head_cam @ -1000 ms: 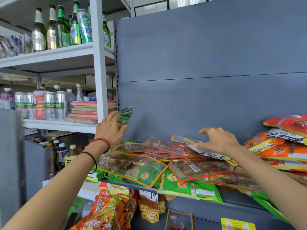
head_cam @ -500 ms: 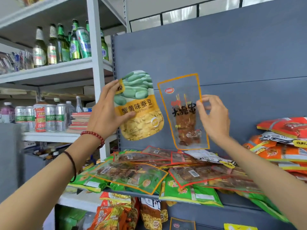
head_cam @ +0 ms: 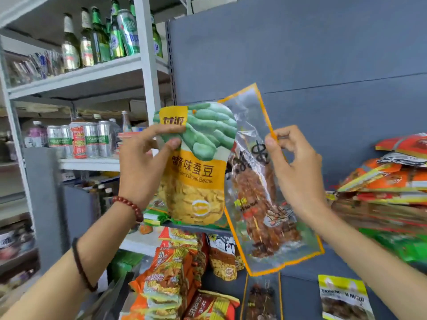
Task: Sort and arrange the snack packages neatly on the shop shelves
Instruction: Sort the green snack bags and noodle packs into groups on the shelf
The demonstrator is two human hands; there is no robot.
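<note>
Packs closer tog. than 0.5 s ago, L hand (head_cam: pixel 141 162) pinching bean bag (head_cam: pixel 198 181) top-left, R hand (head_cam: pixel 293 167) pinching skewer pack (head_cam: pixel 261 215) edge, right of bean bag, partly behind it, noodle packs (head_cam: pixel 171 273) below.

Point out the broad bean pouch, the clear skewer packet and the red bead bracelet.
broad bean pouch (head_cam: pixel 196 172): head view, on its yellow label band.
clear skewer packet (head_cam: pixel 261 204): head view, on the brown skewers.
red bead bracelet (head_cam: pixel 128 205): head view, on its beads.
</note>
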